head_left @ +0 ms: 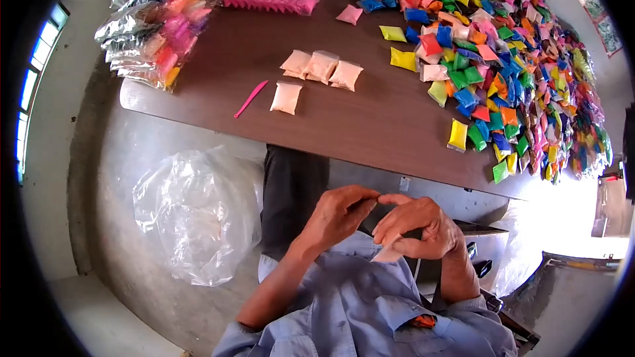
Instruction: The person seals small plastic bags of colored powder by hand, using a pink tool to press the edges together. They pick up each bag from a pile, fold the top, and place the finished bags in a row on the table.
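Peach sachet point(388, 252) in right hand point(421, 225), on person's side of table point(370, 132); long axis unclear, fingers covering part. Left hand point(345, 213) narrow, fingertips together; contents cannot be told. Loose peach sachets point(286, 98) on table, forward-left, left hand nearer.

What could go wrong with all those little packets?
The pale packet in the right hand is held in front of the shirt, not over the table, so it might drop. A green packet near the table's front edge could get knocked off. The big heap might slide.
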The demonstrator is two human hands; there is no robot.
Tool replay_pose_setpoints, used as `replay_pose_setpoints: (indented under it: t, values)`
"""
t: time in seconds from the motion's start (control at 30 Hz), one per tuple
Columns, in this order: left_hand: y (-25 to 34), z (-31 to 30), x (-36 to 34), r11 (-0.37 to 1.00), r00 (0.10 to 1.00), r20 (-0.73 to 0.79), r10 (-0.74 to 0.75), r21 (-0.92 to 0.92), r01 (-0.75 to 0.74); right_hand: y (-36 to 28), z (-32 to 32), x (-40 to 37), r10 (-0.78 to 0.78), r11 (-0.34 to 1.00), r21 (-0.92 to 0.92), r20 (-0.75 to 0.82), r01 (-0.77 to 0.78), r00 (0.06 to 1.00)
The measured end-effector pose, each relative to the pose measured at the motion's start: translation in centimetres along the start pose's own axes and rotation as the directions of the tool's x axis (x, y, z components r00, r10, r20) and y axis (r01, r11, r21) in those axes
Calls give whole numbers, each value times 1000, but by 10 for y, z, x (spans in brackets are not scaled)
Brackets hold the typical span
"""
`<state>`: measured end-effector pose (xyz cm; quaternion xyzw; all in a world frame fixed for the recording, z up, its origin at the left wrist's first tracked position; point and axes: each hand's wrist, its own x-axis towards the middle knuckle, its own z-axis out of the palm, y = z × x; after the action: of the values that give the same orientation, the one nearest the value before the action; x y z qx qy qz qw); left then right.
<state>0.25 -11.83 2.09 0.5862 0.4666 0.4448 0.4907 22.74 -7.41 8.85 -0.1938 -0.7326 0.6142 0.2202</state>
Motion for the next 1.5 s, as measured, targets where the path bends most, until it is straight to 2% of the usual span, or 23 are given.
replay_pose_setpoints:
  t: [0.03, 0.23, 0.37, 0.43, 0.47, 0.53, 0.67, 0.73, 0.77, 0.83, 0.87, 0.93, 1.03, 1.07, 1.1, 1.13, 1.17, 1.23, 1.27, 1.37, 1.43, 1.5]
  values:
    - [2, -1, 1, 985, 990, 18, 137, 106, -138, -2, 0, 0, -7, 1000, -27, 5, 7, 1000]
    - [13, 1, 2, 970, 986, 67, 155, 181, -164, -12, -5, -1, 13, 998, -56, 44, -11, 999]
    - [9, 5, -1, 964, 983, 41, 180, 193, -185, -12, -3, 0, -8, 997, -83, 40, 11, 999]
    - [9, 8, -3, 993, 995, -10, 100, 72, -99, -12, -1, 0, -25, 997, -67, 48, 29, 999]
    - [9, 9, -4, 992, 995, -9, 103, 72, -102, -11, 0, 0, -27, 997, -69, 46, 30, 999]
    - [8, 11, -5, 976, 987, -24, -157, -160, 151, -10, 3, -2, -77, 997, -29, 30, 78, 997]
    - [5, 22, -5, 942, 979, -68, -195, -290, 167, -7, 5, -2, -77, 997, 14, -9, 77, 997]
    - [1, 31, -6, 868, 962, -79, -262, -454, 200, -1, 4, -6, -118, 985, 121, -64, 125, 991]
    - [-2, 32, -7, 869, 963, -77, -260, -452, 199, 3, 4, -9, -119, 985, 119, -67, 127, 991]
    - [-8, 33, -8, 918, 961, -54, -270, -316, 240, 12, 2, -14, -164, 928, 315, -136, 200, 977]
    - [-10, 33, -8, 918, 963, -50, -266, -318, 238, 16, 1, -16, -163, 929, 311, -140, 200, 977]
    - [-10, 33, -8, 910, 955, -86, -283, -340, 239, 23, -1, -20, -156, 723, 625, -268, 295, 951]
    - [-22, 33, -7, 916, 948, -114, -297, -314, 249, 51, -6, -28, -232, 477, 762, -371, 438, 899]
    - [-26, 32, -7, 938, 962, -119, -247, -280, 206, 55, -5, -30, -231, 483, 757, -374, 440, 898]
    - [-27, 32, -6, 937, 963, -113, -244, -283, 204, 57, -2, -32, -184, 364, 798, -445, 481, 877]
    - [-27, 32, -5, 897, 941, -123, -316, -361, 255, 59, -1, -34, -128, 238, 818, -507, 523, 852]
    - [-28, 31, -3, 848, 913, -126, -388, -437, 300, 61, -2, -35, -129, 243, 814, -512, 527, 849]
    - [-38, 26, -5, 844, 910, -111, -400, -432, 319, 58, -2, -33, -46, 156, 826, -542, 542, 839]
    - [-48, 23, -6, 828, 904, -92, -418, -449, 337, 46, 1, -34, 158, 218, 806, -586, 551, 795]
    - [-71, 19, -6, 826, 904, -62, -423, -438, 356, 53, 1, -34, 143, 150, 820, -571, 553, 808]
    - [-74, 20, -3, 837, 902, -192, -386, -484, 256, 66, 0, -37, 102, 110, 825, -563, 554, 820]
    - [-70, 18, 2, 837, 890, -226, -396, -488, 248, 71, -1, -38, 57, 69, 833, -553, 550, 831]
